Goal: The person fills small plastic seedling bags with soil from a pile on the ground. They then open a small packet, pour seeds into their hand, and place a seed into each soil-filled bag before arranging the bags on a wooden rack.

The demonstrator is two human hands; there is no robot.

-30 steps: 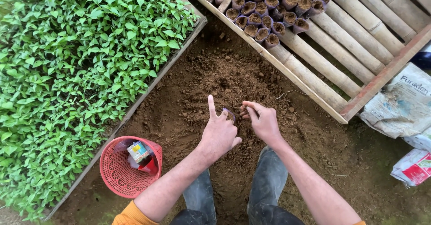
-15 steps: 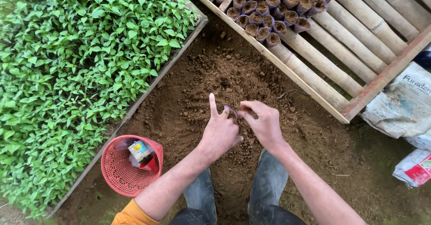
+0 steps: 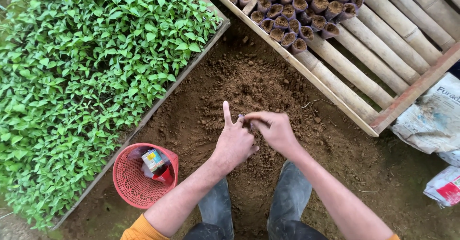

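A: Left hand point(image 3: 234, 142) and right hand point(image 3: 274, 130) together over the soil heap point(image 3: 254, 89), fingertips meeting.

B: Grip?

A: Left hand pinched on a small dark seedling bag point(image 3: 242, 119), index finger raised straight up. Right hand with fingers curled at the bag's mouth, touching it; bag mostly hidden between the two hands.

B: Below the hands?

A: Two dark boots point(image 3: 218, 206) planted on loose brown soil, orange sleeve at the bottom edge.

B: To the left?

A: Red mesh basket point(image 3: 127, 185) on the ground, holding a small box and a red packet. Beyond it, a framed bed of green seedlings point(image 3: 81, 72).

B: To the right and above?

A: Bamboo rack point(image 3: 369, 53) in a wooden frame, with soil-filled bags point(image 3: 299, 7) packed in rows at its upper end. Crumpled sacks point(image 3: 433, 120) at the far right.
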